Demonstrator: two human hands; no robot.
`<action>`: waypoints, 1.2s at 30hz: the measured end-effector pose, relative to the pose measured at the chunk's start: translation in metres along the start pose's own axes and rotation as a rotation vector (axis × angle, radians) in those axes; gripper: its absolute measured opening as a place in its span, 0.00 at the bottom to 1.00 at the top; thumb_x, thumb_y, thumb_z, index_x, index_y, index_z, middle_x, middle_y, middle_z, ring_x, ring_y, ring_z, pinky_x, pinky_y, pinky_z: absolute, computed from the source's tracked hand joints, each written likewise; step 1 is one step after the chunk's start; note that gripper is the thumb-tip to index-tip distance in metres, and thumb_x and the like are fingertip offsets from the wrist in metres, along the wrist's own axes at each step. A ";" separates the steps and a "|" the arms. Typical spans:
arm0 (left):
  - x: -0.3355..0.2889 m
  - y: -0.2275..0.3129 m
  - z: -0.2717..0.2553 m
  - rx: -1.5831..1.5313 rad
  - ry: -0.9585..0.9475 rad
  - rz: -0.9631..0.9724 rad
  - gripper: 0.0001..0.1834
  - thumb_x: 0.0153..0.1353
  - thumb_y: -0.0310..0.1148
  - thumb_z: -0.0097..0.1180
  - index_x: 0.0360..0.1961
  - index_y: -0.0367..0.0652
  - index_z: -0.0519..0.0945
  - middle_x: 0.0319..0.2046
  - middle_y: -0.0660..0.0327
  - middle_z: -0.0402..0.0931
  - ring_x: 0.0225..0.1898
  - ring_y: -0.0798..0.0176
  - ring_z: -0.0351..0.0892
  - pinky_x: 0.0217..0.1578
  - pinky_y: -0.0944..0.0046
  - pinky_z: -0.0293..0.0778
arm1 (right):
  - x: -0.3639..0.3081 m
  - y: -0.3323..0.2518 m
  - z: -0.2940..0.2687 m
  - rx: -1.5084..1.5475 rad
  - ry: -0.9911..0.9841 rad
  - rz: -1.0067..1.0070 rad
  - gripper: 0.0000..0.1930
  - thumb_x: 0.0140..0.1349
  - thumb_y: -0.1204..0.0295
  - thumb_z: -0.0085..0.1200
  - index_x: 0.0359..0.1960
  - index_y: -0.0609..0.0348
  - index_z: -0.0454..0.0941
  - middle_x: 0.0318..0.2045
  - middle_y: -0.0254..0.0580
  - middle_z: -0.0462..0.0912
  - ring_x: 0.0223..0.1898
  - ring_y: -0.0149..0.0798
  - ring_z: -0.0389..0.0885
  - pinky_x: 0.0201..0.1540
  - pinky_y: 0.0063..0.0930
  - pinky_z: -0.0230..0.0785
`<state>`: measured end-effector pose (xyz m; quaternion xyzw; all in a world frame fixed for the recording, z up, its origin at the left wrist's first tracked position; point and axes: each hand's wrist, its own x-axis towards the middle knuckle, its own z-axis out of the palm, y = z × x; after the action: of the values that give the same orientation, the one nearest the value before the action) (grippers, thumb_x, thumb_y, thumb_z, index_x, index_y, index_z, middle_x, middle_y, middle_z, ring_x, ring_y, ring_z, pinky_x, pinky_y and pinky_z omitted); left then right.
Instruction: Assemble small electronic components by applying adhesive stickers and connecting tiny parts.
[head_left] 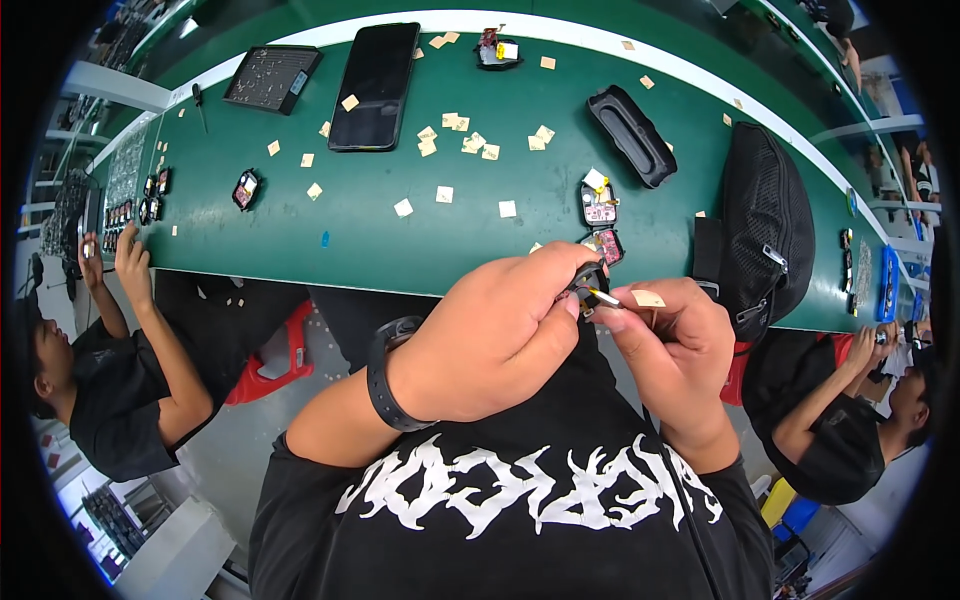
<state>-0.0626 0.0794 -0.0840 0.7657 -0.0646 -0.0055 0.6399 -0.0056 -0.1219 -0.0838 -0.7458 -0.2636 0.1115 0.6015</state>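
In front of my chest my left hand [490,340] is closed round a small black device casing [588,280], pinched between thumb and fingers. My right hand [685,345] meets it from the right, its thumb and fingertip closed on a small silver, battery-like piece [604,298] with a yellow end. This piece touches or enters the casing; which, I cannot tell. A cream paper square [648,298] sticks out at my right fingers. Just beyond my hands lie an opened casing with a circuit board [600,208] and a red-lit or pink board in a casing [606,245].
Cream squares [444,194] lie scattered over the green table [400,245]. Farther off are a black phone [374,88], a screw tray [272,78], a screwdriver [199,105] and a black oblong case [632,135]. A black bag [765,225] stands right. People work at both sides.
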 end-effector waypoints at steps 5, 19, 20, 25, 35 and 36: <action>-0.002 -0.003 0.004 0.109 0.012 0.053 0.16 0.65 0.20 0.47 0.54 0.34 0.74 0.29 0.55 0.77 0.27 0.54 0.77 0.32 0.60 0.73 | 0.007 0.001 0.000 0.016 -0.032 -0.037 0.07 0.60 0.82 0.67 0.39 0.67 0.84 0.29 0.38 0.84 0.27 0.20 0.74 0.27 0.17 0.64; -0.006 -0.010 0.009 0.029 -0.145 0.164 0.21 0.65 0.24 0.49 0.60 0.32 0.71 0.38 0.52 0.78 0.34 0.52 0.80 0.39 0.58 0.76 | 0.007 0.006 0.002 0.605 0.003 0.393 0.19 0.51 0.86 0.72 0.31 0.56 0.70 0.27 0.25 0.69 0.28 0.16 0.68 0.32 0.15 0.65; -0.007 -0.010 0.007 0.032 -0.154 0.161 0.21 0.65 0.24 0.49 0.60 0.32 0.71 0.38 0.52 0.78 0.34 0.52 0.80 0.39 0.58 0.76 | 0.008 0.002 0.004 0.587 -0.004 0.418 0.18 0.53 0.85 0.71 0.33 0.56 0.70 0.26 0.25 0.70 0.28 0.17 0.69 0.33 0.15 0.66; -0.009 -0.011 0.011 -0.232 -0.109 -0.126 0.20 0.68 0.25 0.50 0.61 0.35 0.70 0.35 0.63 0.76 0.34 0.72 0.75 0.38 0.68 0.71 | 0.021 -0.001 0.005 0.647 -0.061 0.509 0.14 0.60 0.80 0.68 0.36 0.57 0.71 0.29 0.26 0.74 0.29 0.18 0.70 0.33 0.13 0.65; -0.037 -0.049 -0.022 0.039 0.417 -0.160 0.17 0.72 0.25 0.49 0.60 0.35 0.67 0.32 0.63 0.72 0.31 0.73 0.70 0.34 0.71 0.69 | 0.027 0.020 -0.023 -0.527 -0.067 0.118 0.18 0.57 0.70 0.71 0.45 0.67 0.80 0.31 0.41 0.78 0.29 0.34 0.76 0.30 0.28 0.67; -0.042 -0.055 -0.032 0.112 0.491 -0.187 0.17 0.73 0.26 0.50 0.59 0.34 0.67 0.32 0.64 0.72 0.31 0.73 0.70 0.34 0.71 0.69 | 0.027 0.021 -0.018 -0.557 -0.077 0.175 0.25 0.52 0.66 0.74 0.48 0.68 0.79 0.34 0.48 0.78 0.32 0.45 0.78 0.34 0.34 0.71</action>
<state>-0.0962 0.1251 -0.1355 0.7809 0.1632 0.1249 0.5899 0.0310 -0.1260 -0.0957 -0.8974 -0.2413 0.1147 0.3510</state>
